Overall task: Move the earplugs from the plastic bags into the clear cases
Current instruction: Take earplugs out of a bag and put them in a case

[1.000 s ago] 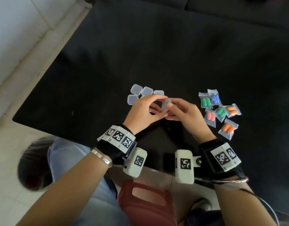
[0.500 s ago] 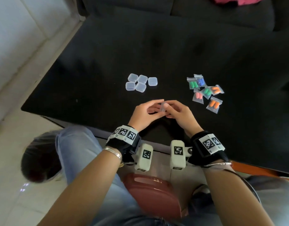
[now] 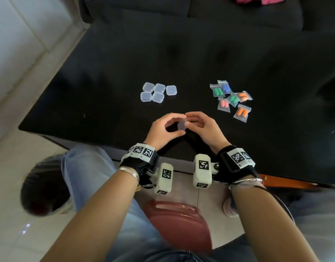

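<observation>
A small clear case (image 3: 181,125) sits between my two hands, above the near part of the black table (image 3: 110,76). My left hand (image 3: 164,130) pinches it from the left and my right hand (image 3: 204,127) from the right. Whether its lid is open I cannot tell. Several more clear cases (image 3: 157,92) lie shut in a cluster further back at the left. Several small plastic bags (image 3: 232,100) lie in a loose heap to the right, holding green, blue, pink and orange earplugs.
The table's near edge (image 3: 87,146) runs just under my wrists. A dark sofa (image 3: 200,10) stands behind the table. A red stool (image 3: 180,220) and my knees are below, over a pale tiled floor (image 3: 11,53) at the left.
The view has pulled back, so the cases and bags sit higher in the frame. Both hands have stayed together on the clear case, nearer the table's front edge.
</observation>
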`<action>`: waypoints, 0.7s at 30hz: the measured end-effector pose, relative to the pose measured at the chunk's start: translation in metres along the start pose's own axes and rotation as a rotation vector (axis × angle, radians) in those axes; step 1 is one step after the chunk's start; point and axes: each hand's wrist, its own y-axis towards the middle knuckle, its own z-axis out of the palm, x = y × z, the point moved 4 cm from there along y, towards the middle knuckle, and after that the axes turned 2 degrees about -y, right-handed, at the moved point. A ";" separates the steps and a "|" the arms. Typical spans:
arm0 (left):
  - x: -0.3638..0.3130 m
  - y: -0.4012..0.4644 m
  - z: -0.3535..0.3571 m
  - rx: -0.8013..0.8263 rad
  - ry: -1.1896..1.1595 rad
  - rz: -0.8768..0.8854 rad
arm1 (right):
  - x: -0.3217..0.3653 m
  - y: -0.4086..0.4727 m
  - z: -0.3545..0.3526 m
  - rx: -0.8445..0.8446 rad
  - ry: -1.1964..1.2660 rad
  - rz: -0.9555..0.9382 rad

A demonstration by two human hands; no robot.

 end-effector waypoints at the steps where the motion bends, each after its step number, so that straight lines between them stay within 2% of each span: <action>1: 0.000 0.000 0.000 -0.005 -0.005 -0.008 | 0.001 -0.001 0.001 -0.013 0.004 -0.012; 7: 0.000 0.001 0.005 -0.081 0.170 0.079 | -0.003 -0.008 0.002 -0.075 0.101 -0.054; 10: 0.000 -0.001 0.004 -0.047 0.096 0.070 | -0.004 -0.004 0.000 -0.095 0.072 0.004; 14: 0.000 -0.002 0.002 -0.036 0.009 0.038 | -0.004 0.004 0.000 -0.003 0.074 0.097; 21: 0.001 -0.002 0.002 -0.042 -0.081 -0.030 | 0.000 0.004 0.003 0.003 0.066 0.112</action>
